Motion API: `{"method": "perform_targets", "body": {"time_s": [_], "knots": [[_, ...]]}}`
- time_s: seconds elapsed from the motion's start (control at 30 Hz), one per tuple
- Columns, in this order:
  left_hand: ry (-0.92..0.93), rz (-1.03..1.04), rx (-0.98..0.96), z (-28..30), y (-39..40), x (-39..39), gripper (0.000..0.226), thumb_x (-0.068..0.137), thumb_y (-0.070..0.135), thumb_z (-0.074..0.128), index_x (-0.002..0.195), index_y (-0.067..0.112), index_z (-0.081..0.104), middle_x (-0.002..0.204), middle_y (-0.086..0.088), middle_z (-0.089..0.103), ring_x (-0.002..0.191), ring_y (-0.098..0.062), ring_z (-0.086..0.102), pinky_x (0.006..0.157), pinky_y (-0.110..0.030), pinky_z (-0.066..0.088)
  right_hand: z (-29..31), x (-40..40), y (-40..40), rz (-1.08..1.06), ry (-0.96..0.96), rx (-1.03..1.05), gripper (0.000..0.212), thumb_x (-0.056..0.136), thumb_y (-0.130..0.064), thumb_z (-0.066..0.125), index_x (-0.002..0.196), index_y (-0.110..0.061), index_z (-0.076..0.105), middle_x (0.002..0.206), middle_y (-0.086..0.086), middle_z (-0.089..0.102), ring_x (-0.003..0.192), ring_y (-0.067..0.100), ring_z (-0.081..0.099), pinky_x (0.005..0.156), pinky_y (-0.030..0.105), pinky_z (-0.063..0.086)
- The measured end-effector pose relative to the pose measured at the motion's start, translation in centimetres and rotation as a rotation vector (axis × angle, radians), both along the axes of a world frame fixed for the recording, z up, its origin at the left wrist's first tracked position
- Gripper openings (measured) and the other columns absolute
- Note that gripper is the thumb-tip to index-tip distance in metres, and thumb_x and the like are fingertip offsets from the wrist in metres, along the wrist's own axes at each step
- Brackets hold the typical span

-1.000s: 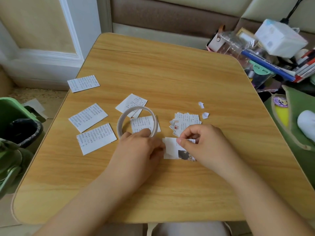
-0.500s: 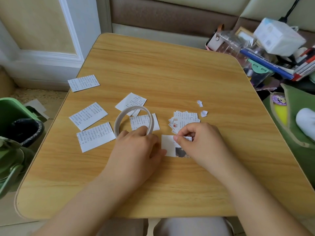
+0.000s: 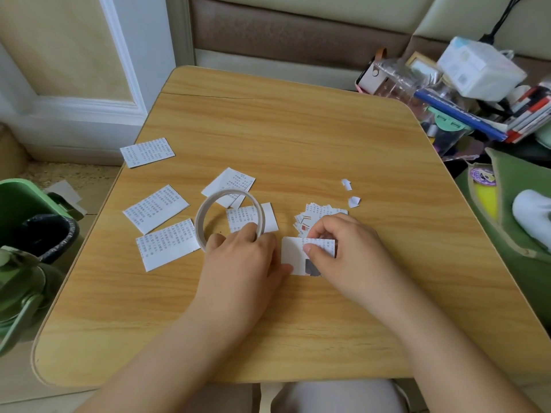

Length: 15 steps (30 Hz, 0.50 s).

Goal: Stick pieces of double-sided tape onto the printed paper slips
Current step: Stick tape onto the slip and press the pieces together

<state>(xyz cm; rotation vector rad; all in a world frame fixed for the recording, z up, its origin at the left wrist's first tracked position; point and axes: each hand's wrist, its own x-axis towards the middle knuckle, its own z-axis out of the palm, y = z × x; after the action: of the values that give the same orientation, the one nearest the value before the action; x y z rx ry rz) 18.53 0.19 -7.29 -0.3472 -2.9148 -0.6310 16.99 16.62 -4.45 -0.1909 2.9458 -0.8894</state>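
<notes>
**Both hands on one slip, tape roll in the left**

Little has shifted since a second ago: the tape roll (image 3: 229, 218) sits slightly further left over the slips, and the right thumb lies further along the top edge of the slip being worked; both hands remain where they were.

Left hand (image 3: 244, 263): fingers curled over the near rim of the tape roll, holding it tilted on edge against the worktop (image 3: 298, 138). Its thumb touches the left edge of the slip between the hands (image 3: 293, 253).

Right hand (image 3: 346, 248): fingers bent, thumb and fingertips pinching at the top edge of that slip. Whether a piece of tape is under the fingers cannot be told. A dark printed patch shows at the slip's near edge, partly hidden by the hand.

Just beyond the right hand: a fanned stack of small slips (image 3: 316, 214). Further out, two torn paper scraps (image 3: 350, 192).

Beyond the left hand, partly seen through the roll: a printed slip (image 3: 253, 217), and another (image 3: 229, 183) behind it.

Left of the left hand: three more printed slips (image 3: 156, 208), text up, lying apart from one another.
</notes>
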Motion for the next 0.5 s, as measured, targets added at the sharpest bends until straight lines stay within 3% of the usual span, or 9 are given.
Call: {"method": "perform_targets", "body": {"time_s": [0.1,0.27,0.43,0.5], "knots": [[-0.012,0.014,-0.015,-0.02,0.1,0.02,0.027,0.069,0.038,0.077,0.067,0.02,0.057,0.065,0.003,0.049,0.055,-0.021,0.052,0.063,-0.035,0.038,0.28,0.15,-0.06,0.006,-0.032,-0.009,0.01,0.088,-0.023,0.061,0.083,-0.029,0.055,0.094,-0.024,0.053,0.097,-0.001,0.05,0.071,0.0,0.032],[0.032,0.036,-0.013,0.31,0.15,0.26,0.025,0.085,0.048,0.058,0.086,0.023,0.058,0.083,0.006,0.049,0.079,-0.019,0.055,0.078,-0.032,0.03,0.44,0.4,-0.13,0.044,-0.078,0.035,0.008,0.09,-0.027,0.059,0.091,-0.031,0.052,0.104,-0.018,0.054,0.106,0.004,0.048,0.079,0.016,0.034],[0.012,0.009,-0.015,0.37,0.37,0.19,0.028,0.069,0.038,0.078,0.066,0.019,0.057,0.065,0.006,0.043,0.056,-0.022,0.054,0.064,-0.032,0.03,0.8,0.53,-0.34,0.098,-0.076,0.087,0.006,0.093,-0.028,0.054,0.098,-0.03,0.05,0.103,-0.02,0.047,0.107,0.004,0.04,0.08,0.019,0.028],[0.015,0.031,-0.022,0.5,0.42,0.33,0.025,0.076,0.041,0.072,0.072,0.019,0.059,0.07,0.006,0.043,0.064,-0.022,0.056,0.068,-0.032,0.028,0.84,0.61,-0.47,0.123,-0.058,0.09,0.007,0.093,-0.028,0.054,0.095,-0.031,0.048,0.102,-0.02,0.049,0.107,0.005,0.04,0.079,0.017,0.026]]}}
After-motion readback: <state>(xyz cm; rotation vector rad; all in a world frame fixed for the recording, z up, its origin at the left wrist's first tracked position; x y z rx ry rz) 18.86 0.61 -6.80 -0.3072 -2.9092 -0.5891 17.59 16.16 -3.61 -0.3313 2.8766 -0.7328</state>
